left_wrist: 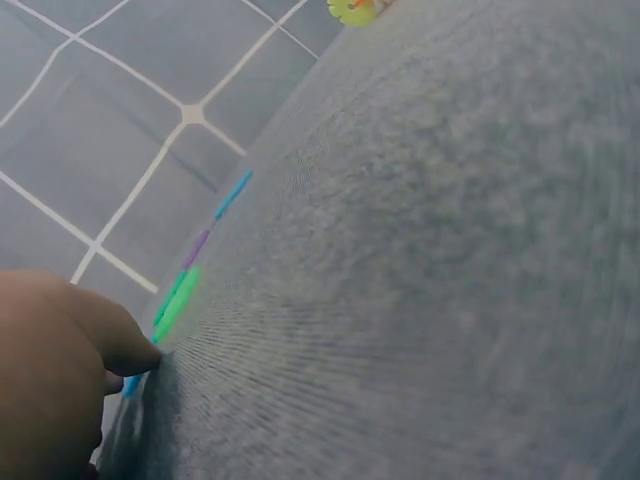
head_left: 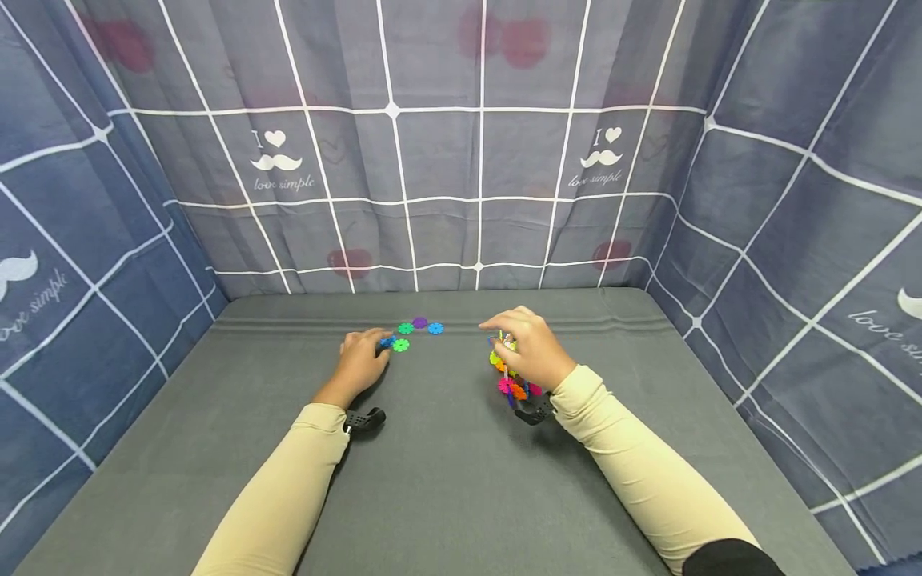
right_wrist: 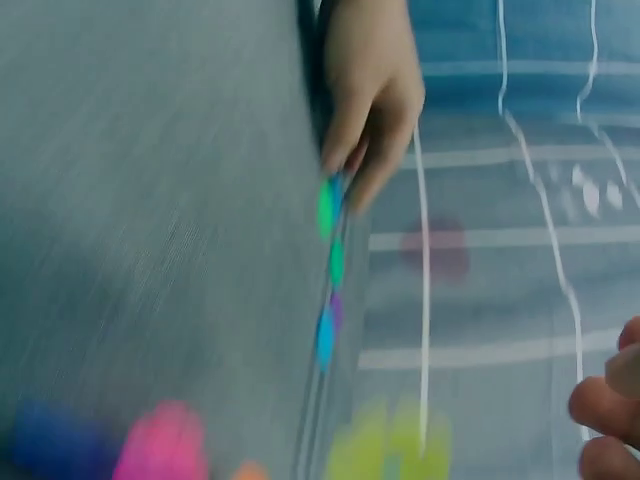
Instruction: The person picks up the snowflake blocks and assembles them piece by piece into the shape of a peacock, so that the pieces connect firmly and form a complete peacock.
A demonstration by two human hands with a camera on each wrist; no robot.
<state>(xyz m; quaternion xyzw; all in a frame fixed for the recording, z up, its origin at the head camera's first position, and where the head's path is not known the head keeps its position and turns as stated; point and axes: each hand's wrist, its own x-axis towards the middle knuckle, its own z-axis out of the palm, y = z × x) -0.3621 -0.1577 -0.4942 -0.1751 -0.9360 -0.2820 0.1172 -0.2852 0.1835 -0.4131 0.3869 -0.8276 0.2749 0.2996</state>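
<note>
At the left, my left hand (head_left: 358, 360) pinches a blue notched disc (head_left: 386, 342) down at the grey table. A light green disc (head_left: 401, 346) lies right beside its fingertips. Just beyond are a darker green disc (head_left: 406, 328), a purple disc (head_left: 420, 322) and a light blue disc (head_left: 435, 328). Over at the right, my right hand (head_left: 539, 348) is held above a pile of linked, colourful discs, its index finger stretched out and thumb apart. Pink (head_left: 507, 385) and yellow (head_left: 495, 359) discs show from under it; the palm hides the others.
A grey cloth covers the table (head_left: 446, 480). Behind it hangs a blue-grey curtain (head_left: 439, 160) with white lines, and more curtain (head_left: 814, 240) closes off both sides. Black straps (head_left: 366, 420) sit at both wrists.
</note>
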